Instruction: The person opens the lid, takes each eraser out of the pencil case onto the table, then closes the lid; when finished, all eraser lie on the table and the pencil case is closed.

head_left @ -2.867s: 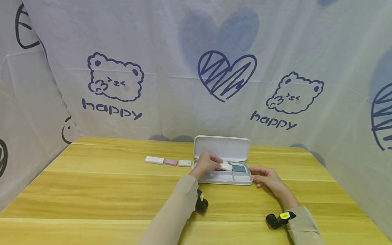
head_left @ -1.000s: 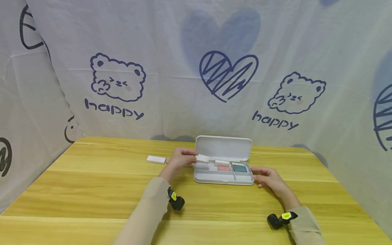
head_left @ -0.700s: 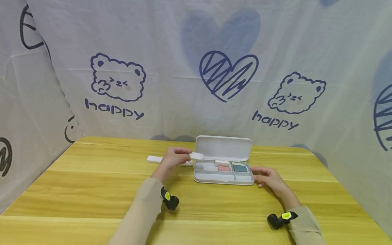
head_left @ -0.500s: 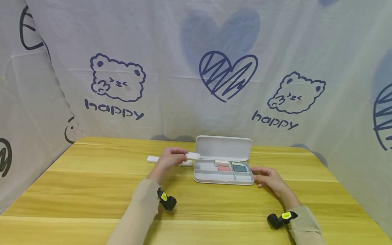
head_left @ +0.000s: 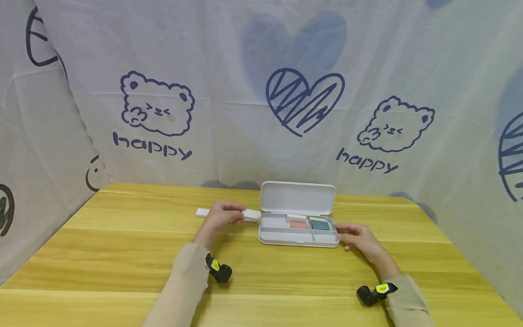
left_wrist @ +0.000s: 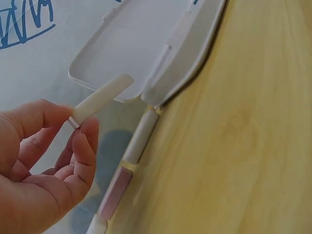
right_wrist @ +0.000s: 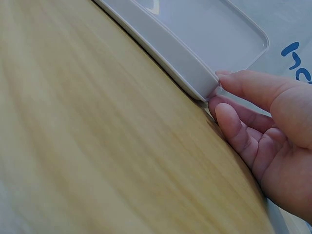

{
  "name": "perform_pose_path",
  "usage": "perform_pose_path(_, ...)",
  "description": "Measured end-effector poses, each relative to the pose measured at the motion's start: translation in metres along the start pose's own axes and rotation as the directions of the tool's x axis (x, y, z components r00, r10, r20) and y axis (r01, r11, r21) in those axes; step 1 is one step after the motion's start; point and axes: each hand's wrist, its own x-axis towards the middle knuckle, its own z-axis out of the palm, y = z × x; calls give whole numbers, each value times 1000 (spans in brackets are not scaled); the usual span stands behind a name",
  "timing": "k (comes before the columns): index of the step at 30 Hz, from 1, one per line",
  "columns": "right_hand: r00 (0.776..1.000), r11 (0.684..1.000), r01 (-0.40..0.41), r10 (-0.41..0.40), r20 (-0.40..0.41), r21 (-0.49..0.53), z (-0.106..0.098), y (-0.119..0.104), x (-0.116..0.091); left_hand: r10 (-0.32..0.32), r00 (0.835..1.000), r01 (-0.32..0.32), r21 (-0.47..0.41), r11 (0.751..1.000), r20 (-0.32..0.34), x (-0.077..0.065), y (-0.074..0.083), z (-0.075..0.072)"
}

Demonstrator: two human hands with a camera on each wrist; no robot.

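My left hand (head_left: 220, 216) pinches a white eraser-like block (left_wrist: 102, 100) by one end, just left of an open white pencil case (head_left: 286, 242). Below that block, a row lies on the table: a white block (left_wrist: 141, 136) by the case, a pink block (left_wrist: 116, 192), and a longer white block (head_left: 202, 212) at the far left. In the head view the left hand hides the pink one. My right hand (head_left: 359, 240) rests at the case's right end, fingertips touching its corner in the right wrist view. Inside the case sit a white block (head_left: 296, 218), a pink block (head_left: 299, 225) and a teal block (head_left: 320, 225).
The case's lid (head_left: 298, 197) stands raised at the back, near a patterned cloth (head_left: 229, 145) that hangs behind the wooden table (head_left: 122, 254). Dividers split the case into compartments. Black cameras (head_left: 220, 271) are strapped to the wrists.
My left hand has lifted the white block out of the case, carried it left and lowered it over the row on the table. The right hand has stayed at the case's end.
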Motion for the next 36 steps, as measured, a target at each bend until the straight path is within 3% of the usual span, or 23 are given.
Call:
perform_pose_path(8,1000,1000,4,-4,5,-1,-1,0,0,-77,997,78,35,996,-19,1,-6,-2)
perform_pose_path(22,1000,1000,10,-10,6,-4,-1,1,0,-112,993,114,103,988,-29,-2,-11,-3)
perform_pose_path(28,1000,1000,2,-2,4,-5,0,0,0,-124,992,126,92,988,-33,-3,-12,-2)
perform_pose_path(36,1000,1000,1,-1,7,-1,0,-1,0,-143,990,141,119,983,9,-5,-12,-6)
